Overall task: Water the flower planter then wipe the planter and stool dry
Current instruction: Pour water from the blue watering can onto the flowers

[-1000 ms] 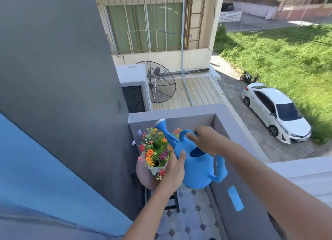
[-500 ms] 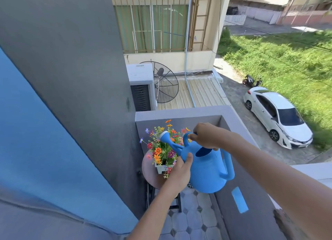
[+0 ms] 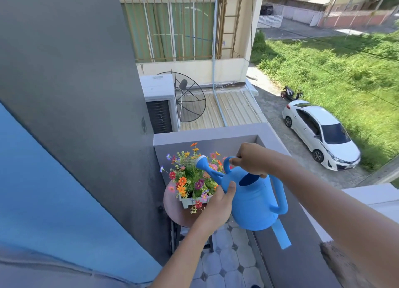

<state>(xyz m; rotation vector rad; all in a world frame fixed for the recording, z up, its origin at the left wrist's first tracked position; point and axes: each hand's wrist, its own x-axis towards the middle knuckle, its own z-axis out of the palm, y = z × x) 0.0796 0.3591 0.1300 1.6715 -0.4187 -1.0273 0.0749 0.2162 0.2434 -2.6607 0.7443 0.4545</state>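
My right hand [image 3: 250,159] grips watering can [image 3: 252,203] top handle; left hand [image 3: 216,207] flat, bracing body. Probably water-heavy; plastic slippery.

1 head view, looking steeply down over balcony, hands near, street beyond

1 watering can [image 3: 252,201], 1 planter [image 3: 194,200], 1 stool [image 3: 174,210], 2 hands, 1 car [image 3: 321,134]

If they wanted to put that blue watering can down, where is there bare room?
The round stool top shows only a bare strip left of and in front of the white flower planter, too crowded. The tiled floor between stool and balcony wall, and the wall's flat ledge behind the flowers, look free.
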